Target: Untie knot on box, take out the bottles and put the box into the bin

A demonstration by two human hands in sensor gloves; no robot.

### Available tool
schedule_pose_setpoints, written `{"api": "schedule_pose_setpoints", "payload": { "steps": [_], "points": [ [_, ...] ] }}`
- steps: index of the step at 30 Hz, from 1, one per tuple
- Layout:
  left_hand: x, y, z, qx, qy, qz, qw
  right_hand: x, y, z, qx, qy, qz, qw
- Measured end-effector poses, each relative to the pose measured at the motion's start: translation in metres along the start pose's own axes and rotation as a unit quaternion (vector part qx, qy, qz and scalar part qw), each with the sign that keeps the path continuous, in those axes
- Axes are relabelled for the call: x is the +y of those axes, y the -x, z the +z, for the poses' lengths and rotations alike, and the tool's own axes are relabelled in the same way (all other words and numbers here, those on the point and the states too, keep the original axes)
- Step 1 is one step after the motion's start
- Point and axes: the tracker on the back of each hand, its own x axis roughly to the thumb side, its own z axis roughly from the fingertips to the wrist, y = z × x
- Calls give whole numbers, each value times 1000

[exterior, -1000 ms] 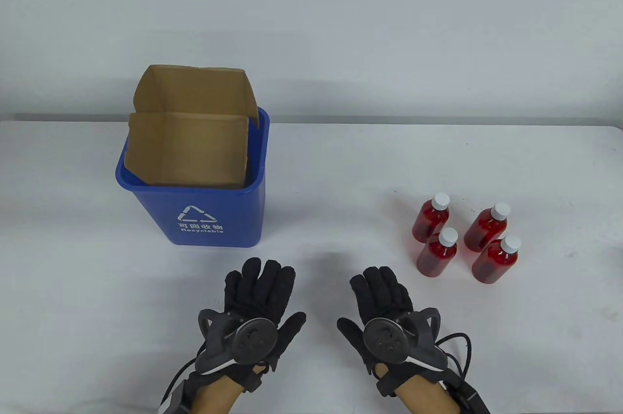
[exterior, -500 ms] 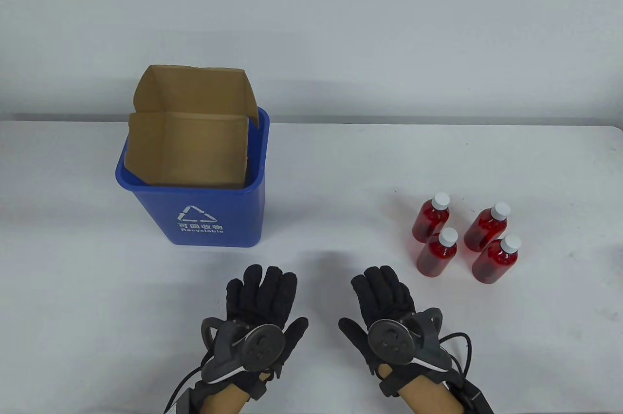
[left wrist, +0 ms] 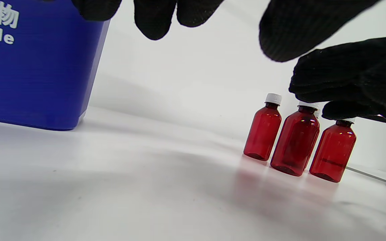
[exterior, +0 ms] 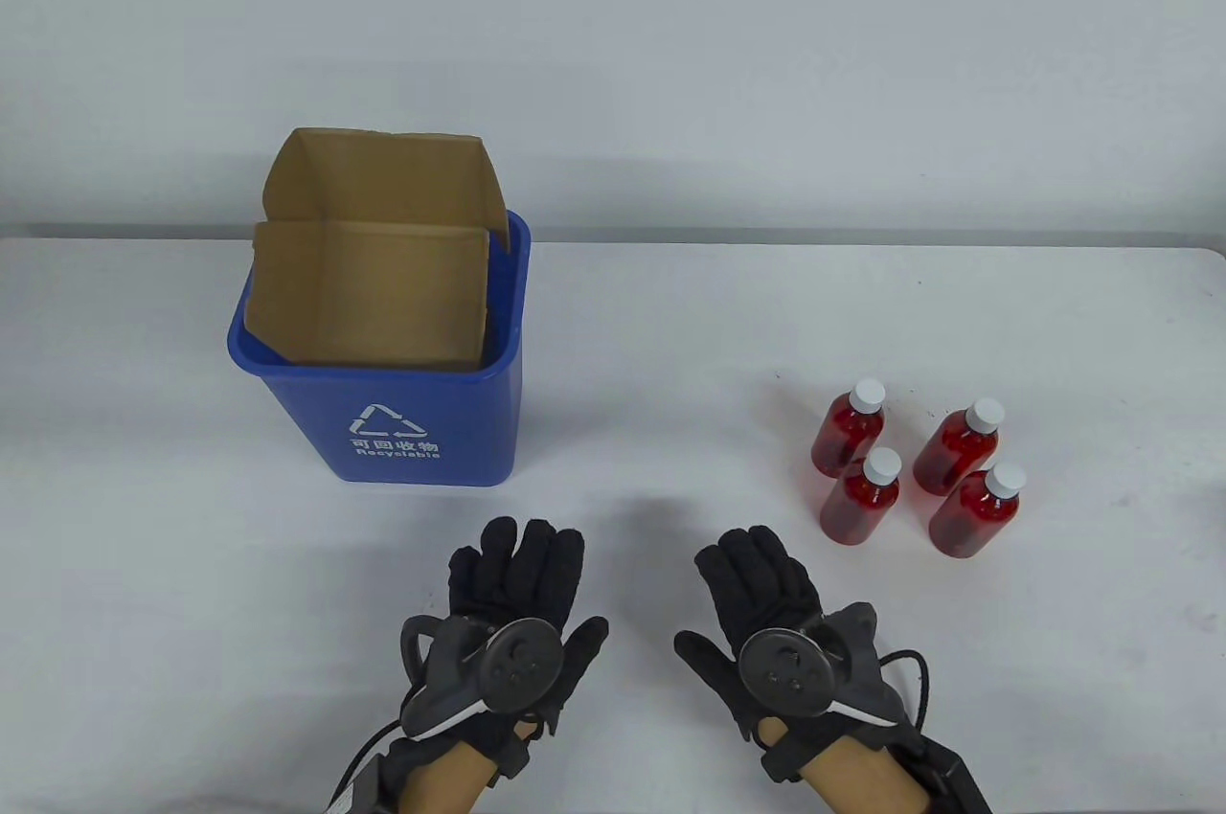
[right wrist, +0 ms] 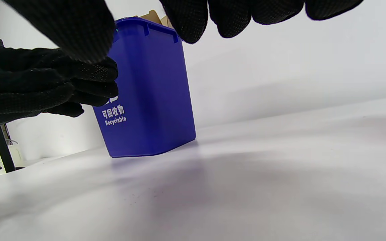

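Cardboard box point(exterior: 369, 282) is seen standing in blue bin point(exterior: 421, 431), flaps up; four bottles point(exterior: 910, 469) are grouped apart at desk's right, presumably kept clear. Left grip point(exterior: 512, 608) & right grip point(exterior: 766, 613) are held relaxed, nothing gripped; task judged done.

Both hands idle, holding nothing.
Left hand point(exterior: 512, 608) and right hand point(exterior: 766, 613) hover palm-down, fingers relaxed, near the table's front edge.

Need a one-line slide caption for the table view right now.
Cardboard box stands in the blue bin, four red bottles upright on the table, left hand and right hand open, empty.
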Motion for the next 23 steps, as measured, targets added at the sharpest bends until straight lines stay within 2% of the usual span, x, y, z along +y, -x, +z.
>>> {"api": "schedule_pose_setpoints", "payload": {
  "steps": [6,11,23],
  "points": [
    [0,-5,0,-4,3,0,1000,-3,6,2,6,3,-7,1000],
    [3,-6,4,-6,-12,3,1000,-2,0,3,-3,0,-10,1000],
    [2,-7,4,0,-1,-8,1000,-2,-5,4,-12,-1,-9,1000]
  ]
}}
